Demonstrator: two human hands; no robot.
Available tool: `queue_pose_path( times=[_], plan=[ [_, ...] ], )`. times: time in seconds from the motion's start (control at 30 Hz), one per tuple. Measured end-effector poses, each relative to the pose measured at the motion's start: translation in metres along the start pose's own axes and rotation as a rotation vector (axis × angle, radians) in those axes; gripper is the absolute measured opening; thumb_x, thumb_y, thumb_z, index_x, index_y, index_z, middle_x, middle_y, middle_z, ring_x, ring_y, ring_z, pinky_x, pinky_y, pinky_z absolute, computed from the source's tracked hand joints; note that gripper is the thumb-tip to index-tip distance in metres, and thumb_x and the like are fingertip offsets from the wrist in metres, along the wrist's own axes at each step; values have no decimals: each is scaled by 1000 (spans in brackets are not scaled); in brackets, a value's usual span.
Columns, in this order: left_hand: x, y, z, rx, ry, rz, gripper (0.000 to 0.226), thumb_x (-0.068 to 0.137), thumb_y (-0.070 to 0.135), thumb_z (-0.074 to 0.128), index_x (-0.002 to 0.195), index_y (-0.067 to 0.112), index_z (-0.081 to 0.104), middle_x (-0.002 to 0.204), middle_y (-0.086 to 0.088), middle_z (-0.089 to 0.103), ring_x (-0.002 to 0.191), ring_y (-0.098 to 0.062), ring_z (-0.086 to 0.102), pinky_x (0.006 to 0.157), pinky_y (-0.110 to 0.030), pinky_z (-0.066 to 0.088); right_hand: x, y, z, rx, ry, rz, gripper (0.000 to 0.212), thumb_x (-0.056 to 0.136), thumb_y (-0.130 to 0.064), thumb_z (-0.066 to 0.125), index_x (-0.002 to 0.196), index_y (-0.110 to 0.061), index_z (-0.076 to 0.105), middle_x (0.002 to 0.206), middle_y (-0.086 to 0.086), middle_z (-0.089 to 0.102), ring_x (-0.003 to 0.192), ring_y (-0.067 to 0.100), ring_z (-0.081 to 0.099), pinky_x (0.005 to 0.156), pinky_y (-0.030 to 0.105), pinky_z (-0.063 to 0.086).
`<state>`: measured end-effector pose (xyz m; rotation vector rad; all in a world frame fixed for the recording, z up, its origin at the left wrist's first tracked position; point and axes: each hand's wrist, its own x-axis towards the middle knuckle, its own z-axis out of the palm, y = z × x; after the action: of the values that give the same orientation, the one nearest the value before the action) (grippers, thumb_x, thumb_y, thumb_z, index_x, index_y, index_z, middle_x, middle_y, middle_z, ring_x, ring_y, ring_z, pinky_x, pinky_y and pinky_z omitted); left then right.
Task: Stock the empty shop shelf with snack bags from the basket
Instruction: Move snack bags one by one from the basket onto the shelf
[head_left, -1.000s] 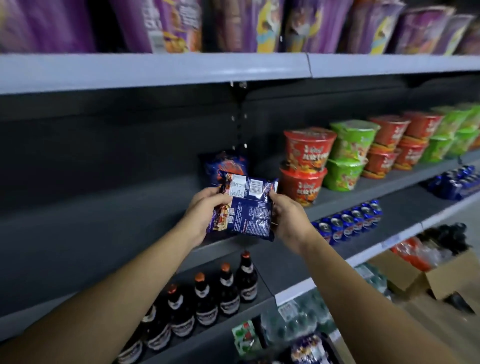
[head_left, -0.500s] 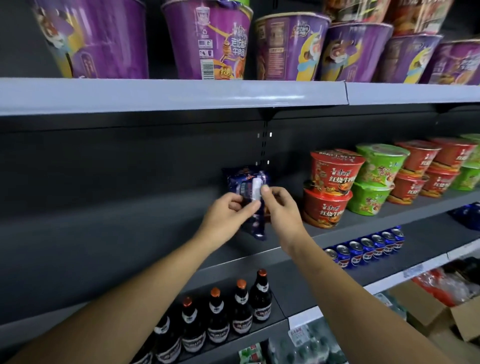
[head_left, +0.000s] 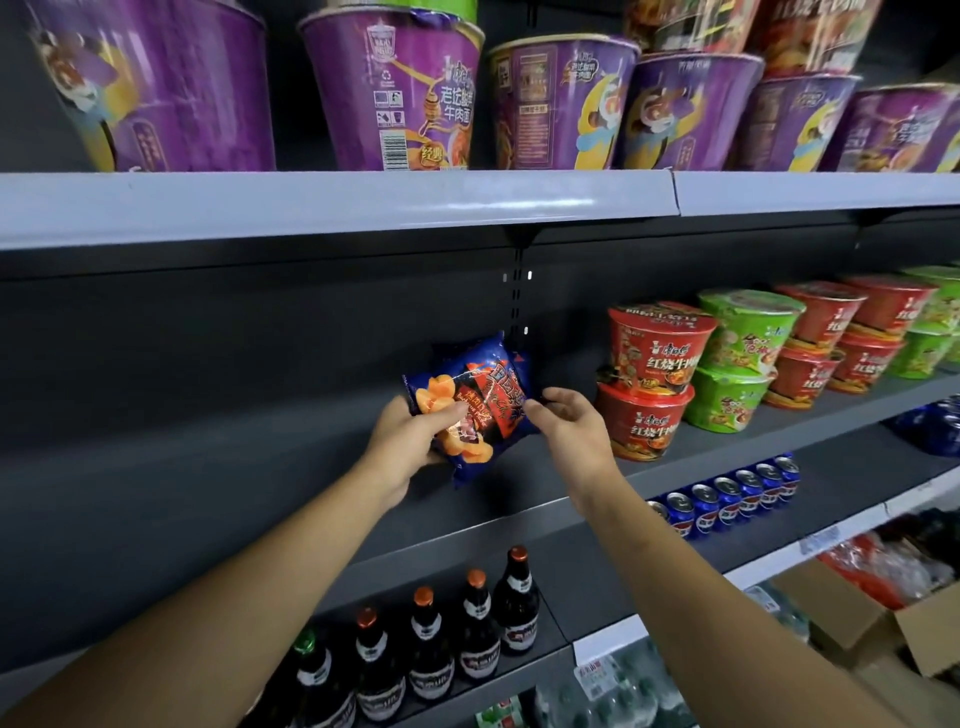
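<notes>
A blue snack bag (head_left: 480, 402) with orange chips printed on it stands tilted on the dark grey shelf (head_left: 234, 499), front face toward me. My left hand (head_left: 410, 439) grips its lower left side, thumb across the front. My right hand (head_left: 566, 428) pinches the bag's right edge with thumb and fingertips. Behind it, the corner of a second blue bag (head_left: 521, 359) peeks out against the shelf's back panel. The basket is out of view.
Stacked red and green noodle bowls (head_left: 654, 374) stand just right of my right hand on the same shelf. Purple noodle cups (head_left: 395, 98) fill the shelf above. Below are beer bottles (head_left: 472, 623), blue cans (head_left: 727, 499) and a cardboard box (head_left: 883, 629).
The bag went from held in front of the shelf, back side showing, to standing on the shelf with its front facing me. Both hands moved forward with it.
</notes>
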<state>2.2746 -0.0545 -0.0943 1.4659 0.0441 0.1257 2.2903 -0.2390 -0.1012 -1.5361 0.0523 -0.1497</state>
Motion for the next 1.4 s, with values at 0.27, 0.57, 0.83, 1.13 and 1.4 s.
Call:
queue_pose_path(
  times=[0.27, 0.57, 0.83, 1.13, 1.4],
  plan=[
    [3, -11, 6, -95, -74, -71, 27, 86, 39, 71, 97, 15, 70, 88, -9, 76, 90, -27, 73, 83, -45, 58, 7, 18, 5, 116, -90, 231, 41, 91, -29, 74, 123, -11, 56, 112, 16, 71, 97, 37, 71, 73, 39, 59],
    [36, -49, 5, 315, -36, 1, 18, 90, 23, 74, 98, 11, 64, 81, -9, 70, 70, -15, 62, 64, -25, 45, 39, 32, -6, -29, 17, 83, 29, 95, -8, 66, 120, -20, 57, 99, -10, 64, 99, 16, 61, 91, 33, 49],
    [90, -84, 18, 464, 38, 27, 18, 90, 25, 72, 92, 9, 62, 80, -13, 75, 76, -33, 72, 71, -45, 54, 99, 52, 2, -176, 89, 57, 40, 96, -4, 61, 136, -9, 59, 122, 5, 66, 104, 18, 61, 91, 35, 52],
    [120, -100, 22, 456, 100, -12, 21, 92, 24, 71, 89, 11, 56, 73, 0, 64, 57, -9, 59, 47, -25, 50, 130, 68, 14, -211, 100, 51, 46, 98, -9, 61, 143, -14, 53, 132, 4, 62, 116, 20, 61, 100, 38, 52],
    [104, -77, 18, 485, 255, 42, 36, 83, 28, 77, 103, 18, 49, 89, -1, 57, 77, -17, 56, 69, -29, 43, 110, 53, 7, -216, 137, 49, 51, 97, -13, 64, 146, -13, 49, 140, 5, 58, 121, 18, 57, 101, 31, 49]
  ],
)
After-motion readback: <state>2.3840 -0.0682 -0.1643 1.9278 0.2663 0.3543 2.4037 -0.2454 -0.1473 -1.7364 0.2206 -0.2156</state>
